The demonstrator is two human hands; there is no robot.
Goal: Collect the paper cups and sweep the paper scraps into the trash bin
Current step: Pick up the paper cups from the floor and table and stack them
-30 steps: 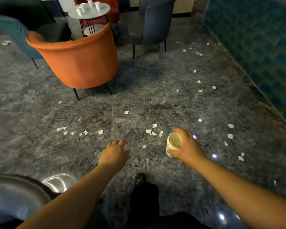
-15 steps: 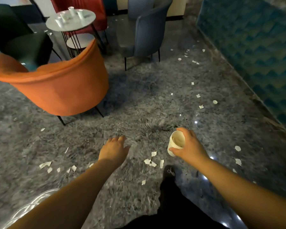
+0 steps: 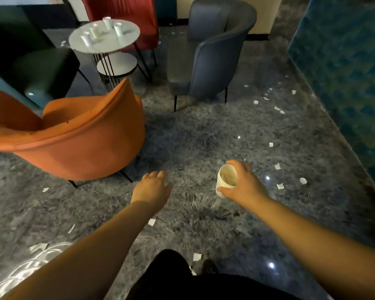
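Note:
My right hand [image 3: 243, 185] grips a stack of white paper cups [image 3: 225, 178] from the side, held over the dark marbled floor. My left hand [image 3: 153, 187] hangs in front of me, fingers relaxed and holding nothing. Several more white paper cups [image 3: 107, 29] stand on a small round white table [image 3: 123, 43] at the back left. White paper scraps [image 3: 279, 186] lie scattered over the floor, to the right, by my feet and at the lower left. No trash bin is in view.
An orange armchair [image 3: 74, 139] stands close on the left, a grey armchair [image 3: 214, 55] behind the middle, a red chair [image 3: 121, 9] and a dark chair [image 3: 30, 68] around the table. A teal patterned wall [image 3: 351, 72] runs along the right.
The view has moved forward toward the chairs and table, which now look nearer. Floor scraps have slid down toward my feet. My right hand keeps its hold on the cups.

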